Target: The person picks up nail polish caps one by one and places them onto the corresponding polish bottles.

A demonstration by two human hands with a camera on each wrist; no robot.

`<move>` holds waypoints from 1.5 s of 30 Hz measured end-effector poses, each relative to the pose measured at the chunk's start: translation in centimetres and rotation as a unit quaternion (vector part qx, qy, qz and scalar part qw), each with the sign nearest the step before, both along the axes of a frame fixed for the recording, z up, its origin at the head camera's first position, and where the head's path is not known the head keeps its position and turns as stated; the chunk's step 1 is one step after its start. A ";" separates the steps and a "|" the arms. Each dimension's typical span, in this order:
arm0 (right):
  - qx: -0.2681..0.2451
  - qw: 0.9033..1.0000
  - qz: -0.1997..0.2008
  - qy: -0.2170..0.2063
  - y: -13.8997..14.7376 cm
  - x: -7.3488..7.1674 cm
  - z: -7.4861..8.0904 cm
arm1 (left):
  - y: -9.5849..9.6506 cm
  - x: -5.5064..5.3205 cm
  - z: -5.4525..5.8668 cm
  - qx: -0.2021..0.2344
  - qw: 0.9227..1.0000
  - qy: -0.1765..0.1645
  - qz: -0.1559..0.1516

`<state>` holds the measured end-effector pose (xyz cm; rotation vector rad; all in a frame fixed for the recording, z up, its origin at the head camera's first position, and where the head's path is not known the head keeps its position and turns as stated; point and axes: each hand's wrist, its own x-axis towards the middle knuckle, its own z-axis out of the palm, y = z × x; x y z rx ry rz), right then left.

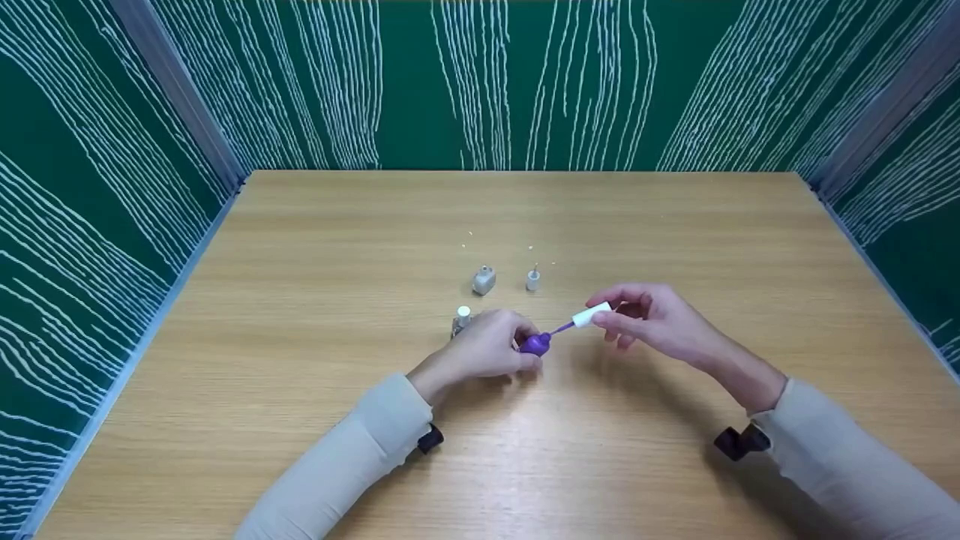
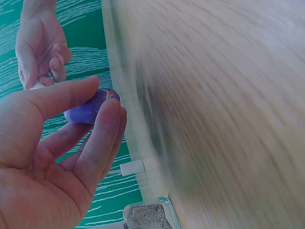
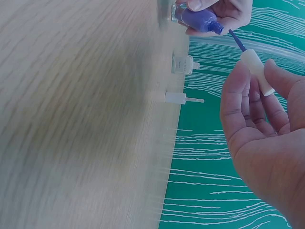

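My left hand [image 1: 491, 346] grips a purple nail polish bottle [image 1: 535, 345] between thumb and fingers, its open neck tilted toward the right hand. My right hand [image 1: 660, 322] pinches the white cap [image 1: 592, 314] of a nail polish brush. The brush's purple-coated stem [image 3: 237, 40] points at the bottle's neck, and in the right wrist view its tip is just outside the opening. Beside the left hand stands a glittery silver nail polish bottle [image 2: 150, 215] with a white cap, partly hidden by that hand in the head view.
Farther back on the wooden table [image 1: 337, 247] stand an uncapped whitish nail polish bottle [image 1: 484, 280] and, to its right, a white brush cap [image 1: 533, 280] with its brush upward. Small white specks lie behind them. Green walls with white lines enclose the table's back and sides.
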<state>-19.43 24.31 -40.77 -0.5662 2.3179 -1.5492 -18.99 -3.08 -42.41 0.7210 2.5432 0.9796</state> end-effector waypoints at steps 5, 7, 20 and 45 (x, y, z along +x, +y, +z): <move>0.005 1.000 0.000 0.004 -0.1 0.0 0.0 | 0.0 0.0 0.0 -0.002 1.000 0.001 -0.001; 0.007 1.000 0.002 0.005 -0.1 -0.1 0.0 | 0.0 0.0 0.0 -0.003 1.000 0.005 -0.003; 0.012 1.000 0.001 -0.002 -0.3 0.0 -0.1 | 0.2 0.1 0.1 0.001 1.000 -0.009 0.000; 0.038 0.999 -0.002 0.006 -0.5 0.0 -0.2 | 0.4 0.2 -0.1 0.007 1.000 -0.012 -0.004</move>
